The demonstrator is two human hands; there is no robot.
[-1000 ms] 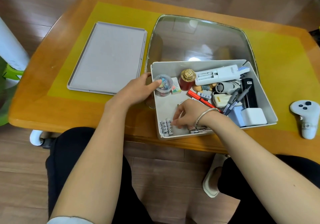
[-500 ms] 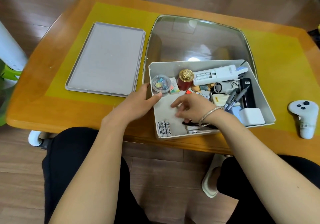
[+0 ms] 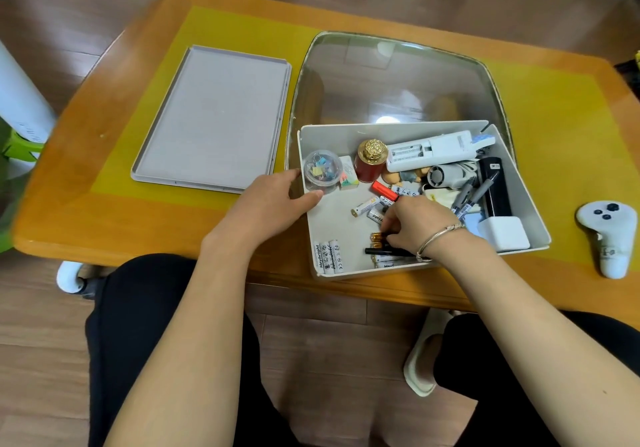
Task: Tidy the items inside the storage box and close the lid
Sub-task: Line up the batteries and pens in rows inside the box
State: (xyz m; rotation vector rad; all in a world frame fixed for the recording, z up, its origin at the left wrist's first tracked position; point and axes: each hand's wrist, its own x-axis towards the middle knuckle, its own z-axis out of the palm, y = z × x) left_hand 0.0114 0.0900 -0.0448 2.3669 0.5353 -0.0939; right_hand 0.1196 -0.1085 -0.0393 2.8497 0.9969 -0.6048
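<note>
While the wooden tabletop (image 3: 104,204) carries it at its near edge, the white storage box (image 3: 398,131) holds batteries (image 3: 327,254), pens (image 3: 472,194), a clear round tub (image 3: 322,169). Flat grey lid (image 3: 214,117) lies left. Left hand (image 3: 273,201) grips the box's wall; right hand (image 3: 415,225) pinches gold batteries (image 3: 376,237).

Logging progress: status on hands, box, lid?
Left hand grips box wall. Right hand pinches gold batteries inside. Lid off, on table left of box. Items still loose.
</note>
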